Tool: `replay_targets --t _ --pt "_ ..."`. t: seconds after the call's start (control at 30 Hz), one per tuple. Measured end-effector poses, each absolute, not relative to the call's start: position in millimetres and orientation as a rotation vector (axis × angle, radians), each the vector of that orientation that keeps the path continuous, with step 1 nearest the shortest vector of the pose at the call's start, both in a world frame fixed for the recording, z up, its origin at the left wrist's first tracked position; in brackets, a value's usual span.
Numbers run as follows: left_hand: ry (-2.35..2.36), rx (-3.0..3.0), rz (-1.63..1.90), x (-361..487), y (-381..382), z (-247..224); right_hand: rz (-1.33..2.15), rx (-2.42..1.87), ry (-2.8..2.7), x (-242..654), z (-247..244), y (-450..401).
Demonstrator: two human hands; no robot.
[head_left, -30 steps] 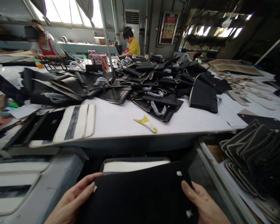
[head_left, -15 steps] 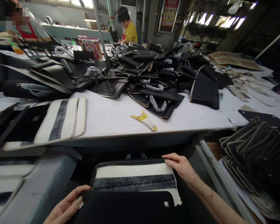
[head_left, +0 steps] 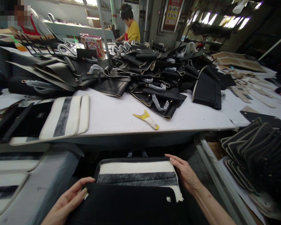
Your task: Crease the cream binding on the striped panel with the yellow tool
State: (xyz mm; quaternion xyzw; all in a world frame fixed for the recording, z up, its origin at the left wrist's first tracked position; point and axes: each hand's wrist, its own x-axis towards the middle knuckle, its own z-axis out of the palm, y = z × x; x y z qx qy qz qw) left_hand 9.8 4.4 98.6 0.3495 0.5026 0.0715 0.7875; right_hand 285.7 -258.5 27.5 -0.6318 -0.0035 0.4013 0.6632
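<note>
White worktop [head_left: 112, 115] spreads beyond the left hand [head_left: 69, 198], whose nearly closed fingers pinch a black panel [head_left: 126, 203]; the right hand [head_left: 187, 176] has fingers closed on a striped piece's [head_left: 138, 167] top corner; between these fingers, the panel partly covers the piece, upper bands exposed.

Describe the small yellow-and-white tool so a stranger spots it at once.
Start at the white table, heaped with black pieces. On its front stretch, apart from the heap, lies a small tool. Its forked yellow end and whitish shaft set it off from the dark heap.
</note>
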Motion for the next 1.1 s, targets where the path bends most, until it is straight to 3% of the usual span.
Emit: replay_targets --t 0.2,0.4,0.53,0.83,1.1 --pt "1.033 0.806 0.196 15 -1 111 0.699 -1.691 -0.189 285 19 -259" --pt "0.934 0.857 0.222 24 -17 133 0.531 -1.783 -0.169 245 43 -287" --pt "0.903 0.868 0.220 31 -30 145 0.643 -1.775 -0.237 203 62 -314" --pt "0.976 0.850 0.220 27 -31 140 0.918 -1.258 0.244 187 85 -325" --pt "1.084 0.880 0.218 29 -26 111 0.914 -1.365 0.197 202 88 -310"
